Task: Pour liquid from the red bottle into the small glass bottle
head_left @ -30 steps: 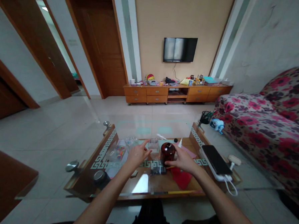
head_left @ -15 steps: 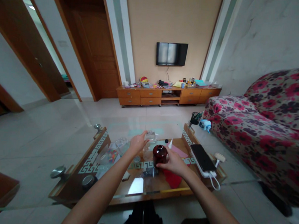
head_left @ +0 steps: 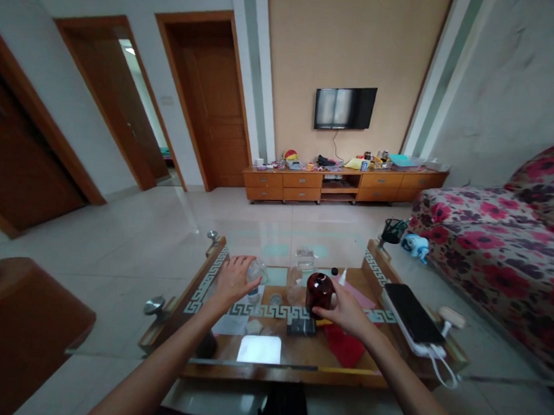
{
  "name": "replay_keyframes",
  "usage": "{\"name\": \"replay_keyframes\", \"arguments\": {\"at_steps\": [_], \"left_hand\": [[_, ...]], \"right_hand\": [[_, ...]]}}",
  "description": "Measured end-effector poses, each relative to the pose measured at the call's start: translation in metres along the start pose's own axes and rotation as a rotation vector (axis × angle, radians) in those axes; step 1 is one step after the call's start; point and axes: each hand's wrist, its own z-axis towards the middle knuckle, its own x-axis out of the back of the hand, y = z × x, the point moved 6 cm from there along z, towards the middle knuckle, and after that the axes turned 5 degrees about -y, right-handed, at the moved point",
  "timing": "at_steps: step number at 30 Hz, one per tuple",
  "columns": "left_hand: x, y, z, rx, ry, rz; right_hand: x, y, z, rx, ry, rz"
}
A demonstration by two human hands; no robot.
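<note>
My right hand (head_left: 343, 307) is wrapped round a dark brown bottle (head_left: 319, 291), which stands upright with its uncapped neck on top. My left hand (head_left: 236, 279) is curled round a clear, see-through container (head_left: 257, 269) at the left of the glass table (head_left: 269, 364). The fingers hide part of that container, so its kind is unclear. Between the hands, farther back, a clear glass jar (head_left: 304, 258) stands by itself. Just beyond the bottle are a white pointed nozzle (head_left: 342, 277) and a small black cap (head_left: 334, 272).
A black phone (head_left: 413, 314) with a white cable lies at the table's right side. Red material (head_left: 345, 345) and a pink sheet (head_left: 361, 296) are near the bottle. A mesh pen holder (head_left: 391, 230) stands at the back right corner, near the flowered sofa (head_left: 492, 256).
My left hand has moved left, away from the clear glass jar, to another clear container. My right hand keeps the brown bottle. The view has turned left.
</note>
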Motion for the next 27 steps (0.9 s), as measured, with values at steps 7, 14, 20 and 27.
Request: {"name": "replay_keyframes", "arguments": {"at_steps": [7, 14, 20, 27], "left_hand": [[-0.015, -0.032, -0.054, 0.110, -0.024, -0.523], [-0.027, 0.016, -0.076, 0.015, -0.121, -0.621], [-0.026, 0.025, -0.078, -0.040, -0.102, -0.484], [-0.033, 0.026, -0.083, -0.068, -0.100, -0.449]], "right_hand": [[-0.030, 0.021, 0.002, 0.006, 0.132, -0.115], [-0.048, 0.022, 0.009, -0.007, 0.184, -0.207], [-0.049, 0.013, 0.010, 0.018, 0.218, -0.333], [-0.050, 0.004, 0.010, 0.077, 0.215, -0.406]]}}
